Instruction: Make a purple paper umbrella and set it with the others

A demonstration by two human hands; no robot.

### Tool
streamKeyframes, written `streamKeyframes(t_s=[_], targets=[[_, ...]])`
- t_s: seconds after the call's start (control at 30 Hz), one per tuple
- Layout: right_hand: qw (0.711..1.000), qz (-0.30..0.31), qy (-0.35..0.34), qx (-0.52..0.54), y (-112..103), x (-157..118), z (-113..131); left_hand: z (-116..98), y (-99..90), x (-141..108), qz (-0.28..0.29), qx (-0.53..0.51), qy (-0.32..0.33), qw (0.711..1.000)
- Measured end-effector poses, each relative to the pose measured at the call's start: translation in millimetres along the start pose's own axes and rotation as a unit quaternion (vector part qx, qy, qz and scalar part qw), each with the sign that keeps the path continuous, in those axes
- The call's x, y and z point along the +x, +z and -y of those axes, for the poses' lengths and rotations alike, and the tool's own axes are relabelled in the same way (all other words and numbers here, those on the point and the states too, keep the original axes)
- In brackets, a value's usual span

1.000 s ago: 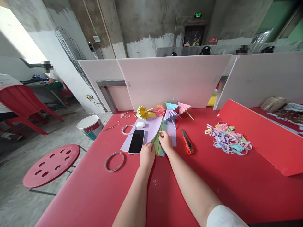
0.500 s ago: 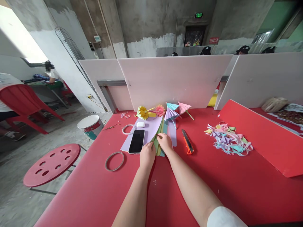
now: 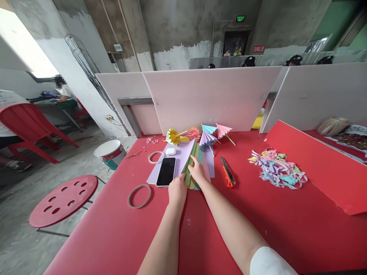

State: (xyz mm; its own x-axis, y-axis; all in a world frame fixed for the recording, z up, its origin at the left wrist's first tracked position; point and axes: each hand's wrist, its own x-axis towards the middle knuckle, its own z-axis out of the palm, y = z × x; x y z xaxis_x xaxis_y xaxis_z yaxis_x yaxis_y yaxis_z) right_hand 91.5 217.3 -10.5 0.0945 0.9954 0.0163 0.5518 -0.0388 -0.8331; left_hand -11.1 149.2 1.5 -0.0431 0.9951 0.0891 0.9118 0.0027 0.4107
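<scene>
Green paper (image 3: 193, 152), pleated into narrow folds, lies on a stack of coloured sheets. At its near left edge my left hand (image 3: 177, 187) is closed, pinching the paper. My right hand (image 3: 197, 170) rests on the green folds with its fingers apart. Just left of my left hand is a black-screened phone (image 3: 166, 172) on a lilac sheet (image 3: 183, 152), with a white earphone case (image 3: 171, 151) behind it. Small paper umbrellas (image 3: 208, 138) and a yellow paper flower (image 3: 173, 136) stand behind the sheets.
An orange cutter (image 3: 228, 172) lies at the right, then a heap of paper strips (image 3: 279, 169) and a red board (image 3: 318, 164). Tape rolls (image 3: 139, 196) and scissors (image 3: 134, 154) are at the left. A pale partition (image 3: 212, 99) stands behind.
My right hand's fingers have spread and its index finger now reaches farther up the green paper. My left hand has shifted very slightly left.
</scene>
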Motion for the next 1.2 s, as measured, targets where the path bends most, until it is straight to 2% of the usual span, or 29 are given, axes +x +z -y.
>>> streamKeyframes(t_s=[0.1, 0.23, 0.37, 0.57, 0.73, 1.2], targets=[[0.999, -0.002, 0.049, -0.007, 0.9, 10.9, -1.0, -0.3, -0.5, -0.1, 0.0, 0.006, 0.0, 1.0], [0.997, 0.012, 0.061, -0.044, 4.4, 19.8, -1.9, -0.5, -0.9, -0.9, -0.002, 0.016, -0.002, 1.0], [0.994, 0.025, 0.05, -0.094, 8.0, 20.0, -0.5, -1.9, -2.5, -2.0, 0.001, 0.025, 0.003, 1.0], [0.991, 0.012, 0.013, -0.135, 11.5, 17.4, 5.6, -5.7, -8.4, -1.1, 0.02, 0.043, 0.001, 0.999], [0.99, -0.002, -0.012, -0.141, 13.2, 18.4, 7.6, -5.4, -9.2, -0.6, 0.026, 0.051, 0.001, 0.998], [0.99, -0.029, -0.033, -0.138, 10.5, 17.3, 12.6, -2.2, -5.2, -0.8, -0.003, 0.042, 0.006, 0.999]])
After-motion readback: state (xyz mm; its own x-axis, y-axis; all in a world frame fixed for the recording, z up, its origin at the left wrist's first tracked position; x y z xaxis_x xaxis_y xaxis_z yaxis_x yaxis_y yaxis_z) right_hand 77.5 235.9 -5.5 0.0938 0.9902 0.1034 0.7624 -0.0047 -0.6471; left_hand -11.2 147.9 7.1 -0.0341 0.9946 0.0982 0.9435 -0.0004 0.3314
